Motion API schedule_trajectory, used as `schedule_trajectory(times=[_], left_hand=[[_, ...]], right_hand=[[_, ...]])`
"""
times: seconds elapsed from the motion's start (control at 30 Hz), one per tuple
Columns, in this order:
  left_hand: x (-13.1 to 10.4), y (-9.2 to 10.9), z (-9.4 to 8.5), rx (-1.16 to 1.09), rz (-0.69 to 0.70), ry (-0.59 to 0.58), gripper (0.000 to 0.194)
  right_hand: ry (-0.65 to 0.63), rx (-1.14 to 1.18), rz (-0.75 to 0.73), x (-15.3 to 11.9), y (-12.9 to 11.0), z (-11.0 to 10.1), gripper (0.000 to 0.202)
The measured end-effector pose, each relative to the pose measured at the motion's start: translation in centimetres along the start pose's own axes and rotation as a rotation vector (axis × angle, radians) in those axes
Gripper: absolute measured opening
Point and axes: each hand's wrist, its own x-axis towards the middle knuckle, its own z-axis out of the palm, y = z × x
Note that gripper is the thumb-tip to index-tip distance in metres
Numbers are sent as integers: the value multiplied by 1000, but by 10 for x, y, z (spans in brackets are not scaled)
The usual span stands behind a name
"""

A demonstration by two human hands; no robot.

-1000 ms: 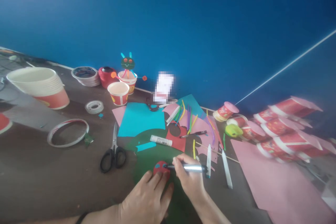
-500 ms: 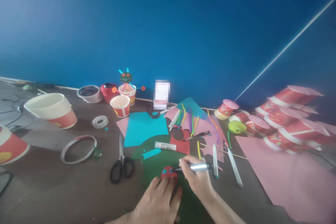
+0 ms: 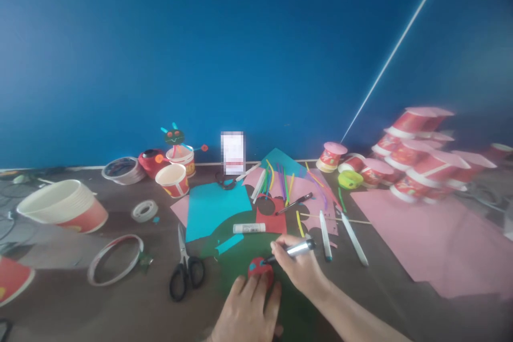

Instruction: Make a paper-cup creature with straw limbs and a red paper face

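My right hand (image 3: 302,277) is closed around a silver and black marker (image 3: 297,248). The marker's dark tip meets one of two blue spots on a small round red paper piece (image 3: 255,272). My left hand (image 3: 250,307) lies over the lower part of that piece, its fingers stretched out and pressing it down on green paper (image 3: 227,273); the covered part is hidden. A glue stick (image 3: 249,228) and a blue paper strip (image 3: 229,244) lie just beyond. To the left are black-handled scissors (image 3: 186,270).
White-barrelled pens (image 3: 355,239) lie right, beside pink paper (image 3: 425,240). Stacked red cups (image 3: 420,155) with pink tops stand at the back right. Nested paper cups (image 3: 66,208), tape rolls (image 3: 144,210) and a cup with a paper figure (image 3: 174,136) are left. A blue wall closes the back.
The view has turned and tilted a little, so the cups at the left sit lower and those at the right higher. My hands stay at the red piece, marker tip still on it.
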Motion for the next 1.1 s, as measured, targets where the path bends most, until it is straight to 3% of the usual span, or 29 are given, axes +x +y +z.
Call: schedule_trajectory(times=[0.23, 0.73, 1.1], left_hand=[[0, 1, 1, 16, -23, 30, 46], [2, -1, -6, -22, -22, -80, 45], [1, 0, -4, -29, -22, -84, 46]], right_hand=[[47, -10, -13, 0, 2, 0, 31], [38, -1, -18, 0, 0, -2, 31], [13, 25, -14, 0, 0, -1, 29]])
